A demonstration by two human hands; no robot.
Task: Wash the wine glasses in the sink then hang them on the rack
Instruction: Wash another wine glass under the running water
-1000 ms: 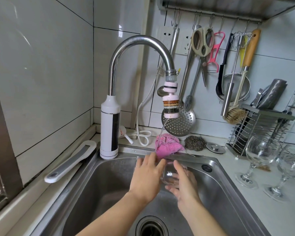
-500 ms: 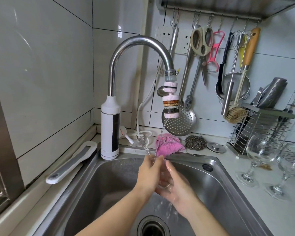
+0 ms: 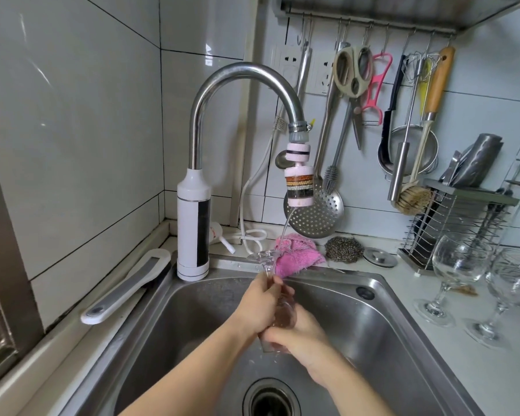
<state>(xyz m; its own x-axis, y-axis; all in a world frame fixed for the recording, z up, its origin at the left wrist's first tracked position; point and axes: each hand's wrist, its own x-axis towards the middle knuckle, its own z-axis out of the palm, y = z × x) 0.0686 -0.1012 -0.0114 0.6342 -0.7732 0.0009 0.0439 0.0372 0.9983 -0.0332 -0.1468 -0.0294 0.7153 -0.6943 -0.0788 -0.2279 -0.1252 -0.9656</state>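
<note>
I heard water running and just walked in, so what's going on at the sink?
A person is rinsing a wine glass over the sink. Both hands grip it: the left hand near the stem, the right hand round the bowl, with the foot tipped up into the thin stream from the faucet. Two more wine glasses stand upright on the counter to the right.

Held wine glass (image 3: 283,314): I can make out only its foot and a strip of bowl. The left hand (image 3: 258,304) covers the stem and the right hand (image 3: 302,336) wraps the rim end. The foot is smeared by running water, so its outline is unclear. Both forearms and the drain (image 3: 270,399) are cut by the bottom edge. The rightmost wine glass (image 3: 515,280) is clipped by the right edge. The knife holder (image 3: 451,223) contents are too dark to identify. The metal shelf (image 3: 403,10) is cut by the top edge.
</note>
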